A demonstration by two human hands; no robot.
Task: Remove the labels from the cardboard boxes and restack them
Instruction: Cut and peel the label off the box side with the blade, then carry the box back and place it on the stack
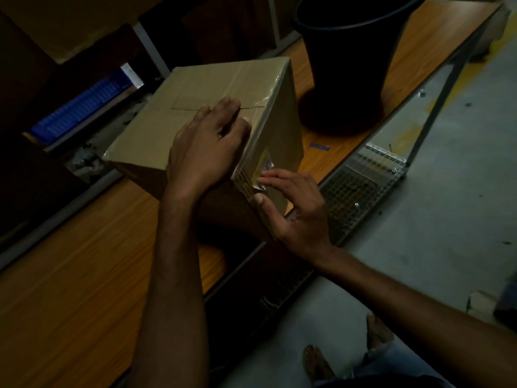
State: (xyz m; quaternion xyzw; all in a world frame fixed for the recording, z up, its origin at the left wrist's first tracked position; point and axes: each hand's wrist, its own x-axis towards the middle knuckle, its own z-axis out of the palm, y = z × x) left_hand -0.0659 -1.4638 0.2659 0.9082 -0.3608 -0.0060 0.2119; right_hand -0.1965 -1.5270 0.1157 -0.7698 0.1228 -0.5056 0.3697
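Peeling is judged barely begun: the box (212,121) is pinned under the flat, spread left hand (204,152), its label (264,170) (still stuck) picked at by right hand (296,208) fingertips (263,179).

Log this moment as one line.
step: label peel | left hand: flat on cardboard box top | right hand: fingertips at label on side face | label: still attached

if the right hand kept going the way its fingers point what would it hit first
The right hand points at the cardboard box; its fingertips are already at the label on the box's side, so it would probably meet that first.
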